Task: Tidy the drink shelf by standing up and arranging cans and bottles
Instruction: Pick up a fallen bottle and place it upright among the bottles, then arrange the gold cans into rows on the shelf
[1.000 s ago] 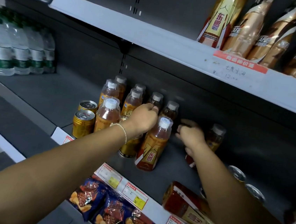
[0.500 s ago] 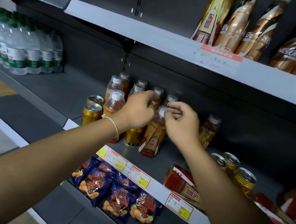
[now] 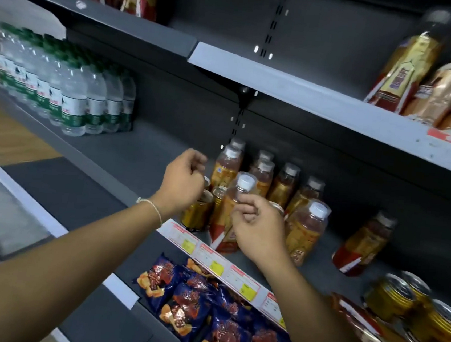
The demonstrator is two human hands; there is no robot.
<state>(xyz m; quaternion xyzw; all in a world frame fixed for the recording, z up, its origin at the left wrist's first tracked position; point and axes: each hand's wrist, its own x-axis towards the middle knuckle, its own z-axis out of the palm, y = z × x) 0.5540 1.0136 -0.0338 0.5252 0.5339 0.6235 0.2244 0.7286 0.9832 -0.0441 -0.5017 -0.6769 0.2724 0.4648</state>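
Several amber drink bottles [image 3: 284, 185] with white caps stand in rows on the dark middle shelf [image 3: 142, 159]. My right hand [image 3: 257, 230] pinches the neck of the front bottle [image 3: 224, 223], which stands upright at the shelf's front edge. Just right of it stands another bottle [image 3: 307, 232]. My left hand [image 3: 182, 183] hovers with curled fingers in front of the gold cans [image 3: 196, 213] to the left of that bottle, and nothing shows inside it. One bottle [image 3: 361, 246] stands alone farther right.
More gold cans [image 3: 400, 300] stand at the lower right, beside a bottle lying on its side [image 3: 363, 330]. Water bottles [image 3: 74, 93] fill the shelf's left end. Snack bags [image 3: 204, 308] lie on the shelf below. Price tags [image 3: 225, 265] line the rail. Tall bottles [image 3: 424, 69] lean on the upper shelf.
My left hand has come off the bottles and moved left over the gold cans. My right hand has moved from the right-hand bottles to the front bottle's neck.
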